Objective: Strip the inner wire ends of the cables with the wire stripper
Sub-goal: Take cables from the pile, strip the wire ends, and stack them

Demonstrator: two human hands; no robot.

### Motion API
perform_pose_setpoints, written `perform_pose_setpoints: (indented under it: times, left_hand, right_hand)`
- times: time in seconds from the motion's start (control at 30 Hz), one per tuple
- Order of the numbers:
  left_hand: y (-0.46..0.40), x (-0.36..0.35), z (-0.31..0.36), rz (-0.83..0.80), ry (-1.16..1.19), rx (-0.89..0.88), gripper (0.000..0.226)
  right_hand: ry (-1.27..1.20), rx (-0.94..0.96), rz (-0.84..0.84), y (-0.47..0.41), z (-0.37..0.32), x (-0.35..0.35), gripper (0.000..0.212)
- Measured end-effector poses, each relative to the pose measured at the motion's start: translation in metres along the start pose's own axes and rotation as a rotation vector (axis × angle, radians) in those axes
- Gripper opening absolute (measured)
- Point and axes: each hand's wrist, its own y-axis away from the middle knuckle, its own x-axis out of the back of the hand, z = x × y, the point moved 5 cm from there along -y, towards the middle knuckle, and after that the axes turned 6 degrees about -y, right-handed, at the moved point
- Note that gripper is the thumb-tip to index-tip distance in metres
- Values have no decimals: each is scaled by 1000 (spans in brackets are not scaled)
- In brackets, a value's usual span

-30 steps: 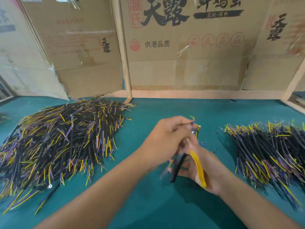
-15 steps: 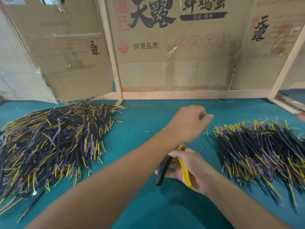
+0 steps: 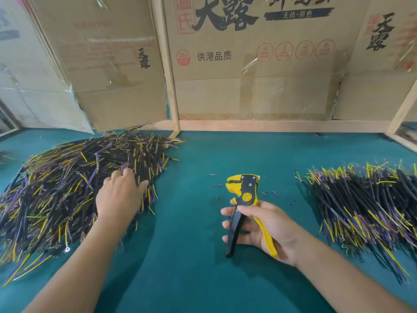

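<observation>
A big heap of black cables with yellow and purple inner wires [image 3: 58, 190] lies at the left of the green table. My left hand [image 3: 120, 195] rests on its right edge, fingers reaching into the cables; whether it holds one is hidden. A second pile of the same cables [image 3: 370, 204] lies at the right. Between the piles, my right hand [image 3: 268, 229] grips the yellow and black wire stripper [image 3: 244, 199] by its handles, jaws pointing away from me with no cable in them.
Small bits of stripped insulation [image 3: 216, 180] are scattered on the green table [image 3: 194, 267] around the stripper. Cardboard boxes [image 3: 248, 64] and a wooden frame [image 3: 171, 98] wall off the back of the table.
My left hand left the stripper, passed over toward the right pile, and now has swung across to the left heap. The stripper's jaws, hidden before, are in plain view.
</observation>
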Motion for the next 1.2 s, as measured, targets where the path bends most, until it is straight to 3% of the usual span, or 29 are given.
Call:
perform_pose_setpoints:
  times: [0.13,0.4,0.67,0.83,0.9,1.07,1.2]
  left_hand:
    - [-5,-1,1,23,-72,3,5]
    - [-10,-3,-3,17,-78,43,21]
    - [-11,-1,0,15,-29,57,19]
    - [-9,10,2,152,33,23,24]
    - [-7,12,5,167,91,15,26]
    - [-5,8,15,30,303,-49,34]
    - [-4,16,21,15,815,-43,28]
  right_hand:
    - [11,2,-2,0,1,1,29]
    - [20,-12,-3,-1,1,0,32]
    - [27,-12,4,0,1,-1,33]
    - [32,-14,12,0,1,-1,34]
    - [29,-18,14,0,1,-1,37]
    - [29,-25,13,0,1,-2,45]
    - [22,-29,17,1,1,-3,53]
